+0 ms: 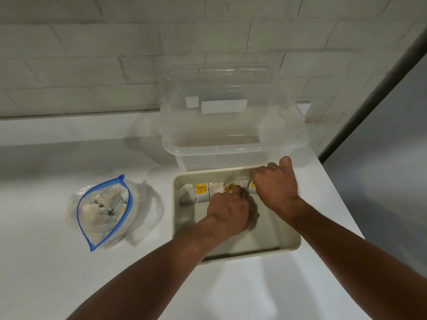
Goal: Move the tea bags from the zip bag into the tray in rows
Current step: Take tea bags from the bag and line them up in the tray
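Down in the beige tray, I had both hands at the row of tea bags along its far wall. My left hand was curled, its fingertips pinching one tea bag mid-row. My right hand lay curled over the row's right end; whether it gripped anything I couldn't tell. The zip bag, open and holding more, sat on the bench well to the left, with a clear tub just behind the tray.
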